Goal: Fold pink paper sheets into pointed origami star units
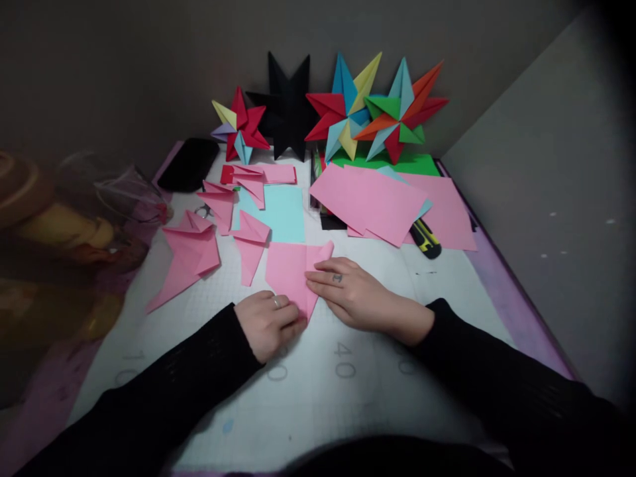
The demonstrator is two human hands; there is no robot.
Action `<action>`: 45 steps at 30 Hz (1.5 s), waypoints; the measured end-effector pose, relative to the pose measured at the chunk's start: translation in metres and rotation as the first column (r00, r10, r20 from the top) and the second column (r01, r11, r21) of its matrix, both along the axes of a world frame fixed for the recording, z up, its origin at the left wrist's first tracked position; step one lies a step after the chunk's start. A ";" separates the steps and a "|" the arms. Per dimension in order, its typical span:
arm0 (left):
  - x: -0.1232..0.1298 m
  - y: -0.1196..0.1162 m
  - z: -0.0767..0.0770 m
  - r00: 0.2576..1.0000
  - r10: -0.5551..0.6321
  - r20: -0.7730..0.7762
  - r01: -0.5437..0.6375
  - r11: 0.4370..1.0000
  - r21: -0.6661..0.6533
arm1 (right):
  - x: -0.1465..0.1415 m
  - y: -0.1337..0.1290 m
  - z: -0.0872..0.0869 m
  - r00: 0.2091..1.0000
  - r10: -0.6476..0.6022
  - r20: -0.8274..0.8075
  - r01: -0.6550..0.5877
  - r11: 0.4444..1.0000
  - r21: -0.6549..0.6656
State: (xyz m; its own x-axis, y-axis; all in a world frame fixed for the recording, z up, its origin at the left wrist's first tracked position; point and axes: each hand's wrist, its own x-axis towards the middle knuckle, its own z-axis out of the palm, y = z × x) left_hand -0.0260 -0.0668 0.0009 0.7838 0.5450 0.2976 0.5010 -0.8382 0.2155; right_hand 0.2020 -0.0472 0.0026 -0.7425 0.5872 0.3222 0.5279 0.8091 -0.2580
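Note:
A sheet of pink paper (285,268) lies before me, its right side folded in toward a centre crease and its lower end narrowing to a point. My left hand (273,323), a ring on one finger, has its fingers curled and pressed on the paper's lower point; the fingertips are partly hidden. From the right, my right hand (348,291) rests on the folded flap with its fingers straight and laid flat. Just left of the sheet is a folded pink piece (251,242), and farther left a larger folded pink piece (193,245).
Paper stars lean on the wall: a small multicoloured star (241,126), a black star (289,109) and others. Pink sheets (377,205) partly cover a yellow-black cutter (426,238). Light blue paper (283,212), a dark phone (189,164) and a clear plastic bag (129,189) lie on the white gridded mat (318,417) or nearby.

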 end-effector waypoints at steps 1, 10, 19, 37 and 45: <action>0.001 -0.001 0.000 1.000 -0.021 0.007 0.021 0.999 0.039 | 0.000 0.000 0.000 1.000 0.001 0.001 -0.001 1.000 -0.002; -0.002 -0.005 0.005 0.994 -0.100 0.045 0.102 0.994 -0.047 | 0.001 0.000 0.000 1.000 0.007 0.019 -0.007 1.000 -0.015; -0.010 0.002 -0.009 0.985 -0.149 -0.087 0.137 0.982 -0.131 | 0.001 0.000 0.003 0.998 0.018 0.052 -0.017 1.000 -0.017; -0.020 -0.005 -0.023 0.974 -0.162 -0.158 0.135 0.976 -0.170 | 0.002 0.002 0.001 1.000 0.000 0.019 0.000 1.000 0.013; -0.015 -0.013 -0.008 0.951 -0.223 -0.214 0.180 0.962 -0.204 | 0.003 0.001 0.000 0.999 0.000 0.032 0.000 1.000 0.001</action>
State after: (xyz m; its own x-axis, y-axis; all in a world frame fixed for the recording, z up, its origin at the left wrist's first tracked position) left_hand -0.0408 -0.0794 -0.0073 0.9182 0.3960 0.0049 0.3801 -0.8848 0.2696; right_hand 0.2049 -0.0460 0.0023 -0.7524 0.5872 0.2985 0.5362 0.8092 -0.2403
